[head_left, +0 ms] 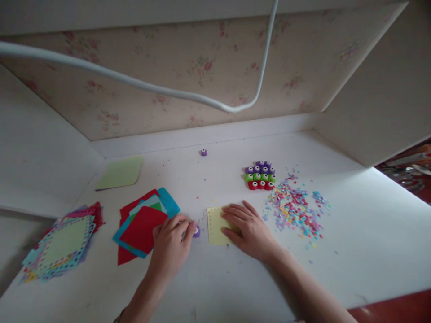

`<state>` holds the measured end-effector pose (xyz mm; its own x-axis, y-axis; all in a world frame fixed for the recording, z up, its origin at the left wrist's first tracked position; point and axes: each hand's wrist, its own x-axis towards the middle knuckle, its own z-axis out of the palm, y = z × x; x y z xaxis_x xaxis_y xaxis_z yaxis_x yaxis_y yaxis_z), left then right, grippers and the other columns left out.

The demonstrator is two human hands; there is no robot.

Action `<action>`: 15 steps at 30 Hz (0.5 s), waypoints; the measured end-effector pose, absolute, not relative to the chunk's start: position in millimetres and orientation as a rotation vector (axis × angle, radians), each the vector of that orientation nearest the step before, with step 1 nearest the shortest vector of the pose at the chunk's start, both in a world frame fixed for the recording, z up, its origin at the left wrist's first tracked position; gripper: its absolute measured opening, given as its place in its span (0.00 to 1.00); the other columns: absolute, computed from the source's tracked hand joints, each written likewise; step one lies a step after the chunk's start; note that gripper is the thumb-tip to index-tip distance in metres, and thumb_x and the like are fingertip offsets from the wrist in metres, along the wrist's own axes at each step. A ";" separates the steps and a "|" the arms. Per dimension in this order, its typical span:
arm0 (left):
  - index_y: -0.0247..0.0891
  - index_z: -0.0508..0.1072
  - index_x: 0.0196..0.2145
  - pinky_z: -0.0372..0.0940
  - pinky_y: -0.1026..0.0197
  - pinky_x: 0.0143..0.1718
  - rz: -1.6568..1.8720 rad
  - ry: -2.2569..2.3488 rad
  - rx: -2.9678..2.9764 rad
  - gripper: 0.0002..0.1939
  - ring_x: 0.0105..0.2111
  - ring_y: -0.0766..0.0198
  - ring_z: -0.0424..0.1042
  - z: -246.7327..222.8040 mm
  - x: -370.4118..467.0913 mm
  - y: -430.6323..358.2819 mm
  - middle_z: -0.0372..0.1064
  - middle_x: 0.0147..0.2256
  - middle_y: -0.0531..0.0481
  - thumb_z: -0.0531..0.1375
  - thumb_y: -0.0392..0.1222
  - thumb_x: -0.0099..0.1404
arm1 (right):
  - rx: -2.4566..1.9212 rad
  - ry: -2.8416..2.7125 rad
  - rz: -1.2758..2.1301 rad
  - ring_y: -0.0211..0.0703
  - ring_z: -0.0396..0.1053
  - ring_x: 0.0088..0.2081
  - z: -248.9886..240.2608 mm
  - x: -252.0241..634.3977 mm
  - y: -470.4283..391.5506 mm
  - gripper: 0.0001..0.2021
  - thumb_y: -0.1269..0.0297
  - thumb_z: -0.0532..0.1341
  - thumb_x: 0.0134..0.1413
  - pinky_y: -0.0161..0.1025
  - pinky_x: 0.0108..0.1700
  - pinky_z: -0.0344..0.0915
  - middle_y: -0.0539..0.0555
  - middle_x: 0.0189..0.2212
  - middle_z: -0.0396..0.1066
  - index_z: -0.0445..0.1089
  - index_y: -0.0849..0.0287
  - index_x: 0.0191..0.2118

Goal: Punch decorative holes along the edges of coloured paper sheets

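Observation:
My left hand [174,233] is closed, with thumb and fingers on a small purple craft punch [197,232] that rests on the white table. Just right of the punch lies a pale yellow square of paper [214,229], with a row of punched holes along its left and top edges. Flat on that paper rests my right hand [247,228], fingers stretched out and covering its right part. A pile of red, blue and green paper sheets [143,229] lies left of my left hand, partly behind it.
Punched, layered papers [63,242] lie far left, below a light green pad [120,172]. Several red, green and purple punches [261,177] stand in rows beside scattered paper confetti [298,206]. Another purple punch [204,153] sits at the back. A white cable [161,91] hangs across the top.

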<state>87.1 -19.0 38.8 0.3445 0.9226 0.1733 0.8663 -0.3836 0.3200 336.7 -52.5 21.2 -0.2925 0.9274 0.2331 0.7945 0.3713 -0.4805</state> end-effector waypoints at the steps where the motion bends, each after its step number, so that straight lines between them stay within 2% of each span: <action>1: 0.43 0.77 0.36 0.59 0.53 0.42 0.506 1.605 2.444 0.14 0.43 0.56 0.73 36.8 80.5 -19.4 0.76 0.41 0.50 0.53 0.47 0.73 | -1.486 -2.167 0.375 0.51 0.64 0.59 21.1 336.9 -52.5 0.16 0.58 0.60 0.63 0.60 0.66 0.49 0.54 0.56 0.70 0.69 0.51 0.55; 4: 0.46 0.76 0.45 0.63 0.51 0.45 0.519 1.479 2.507 0.11 0.47 0.54 0.72 29.4 65.0 -21.6 0.75 0.46 0.50 0.56 0.49 0.71 | -1.470 -2.150 0.346 0.52 0.65 0.59 21.4 336.5 -53.2 0.17 0.58 0.60 0.62 0.61 0.65 0.50 0.54 0.56 0.71 0.68 0.50 0.56; 7: 0.47 0.74 0.48 0.66 0.50 0.46 0.557 1.396 2.541 0.12 0.46 0.53 0.73 23.5 60.8 -22.6 0.75 0.47 0.49 0.59 0.47 0.69 | -1.412 -2.094 0.328 0.52 0.65 0.59 26.2 329.5 -56.0 0.17 0.60 0.59 0.64 0.62 0.65 0.51 0.56 0.55 0.71 0.68 0.52 0.57; 12: 0.44 0.66 0.58 0.70 0.52 0.47 0.780 1.174 2.482 0.20 0.46 0.55 0.74 27.8 79.5 -20.2 0.75 0.46 0.46 0.58 0.47 0.70 | -1.218 -2.018 0.626 0.46 0.68 0.56 42.9 301.0 -62.8 0.19 0.63 0.55 0.67 0.45 0.57 0.67 0.57 0.56 0.70 0.64 0.53 0.61; 15: 0.45 0.63 0.60 0.72 0.54 0.44 0.837 1.118 2.423 0.22 0.42 0.56 0.75 32.9 93.3 -18.6 0.75 0.43 0.46 0.56 0.47 0.71 | -1.193 -1.943 0.753 0.44 0.72 0.51 50.1 289.9 -62.5 0.16 0.66 0.54 0.68 0.41 0.54 0.69 0.55 0.52 0.73 0.67 0.51 0.58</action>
<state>93.3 -18.6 32.9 0.5161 0.7733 0.3682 0.5710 -0.6311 0.5251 289.9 -62.5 50.1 -0.3088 0.9105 0.2749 0.4873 0.3996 -0.7764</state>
